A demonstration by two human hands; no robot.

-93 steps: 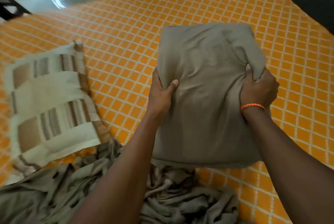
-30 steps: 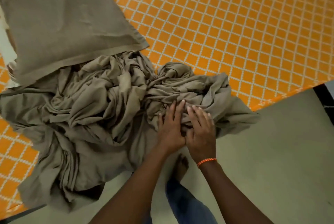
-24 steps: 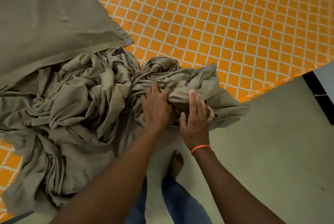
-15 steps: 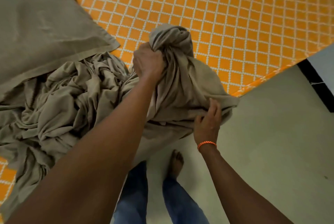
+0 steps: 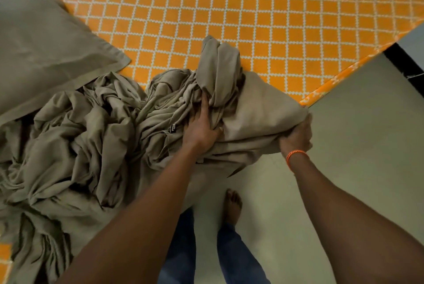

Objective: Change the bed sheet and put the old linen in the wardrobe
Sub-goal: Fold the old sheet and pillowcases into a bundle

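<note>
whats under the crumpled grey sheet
The orange patterned bedcover shows around the crumpled grey sheet; the sheet's lower edge overhangs the floor. Anything beneath the pile is hidden.

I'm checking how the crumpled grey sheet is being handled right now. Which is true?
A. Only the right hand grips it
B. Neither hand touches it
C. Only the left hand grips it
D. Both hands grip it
D: the left hand digs its fingers into the folds of the crumpled grey sheet, while the right hand clutches its edge beyond the bed's corner, above the floor.
</note>
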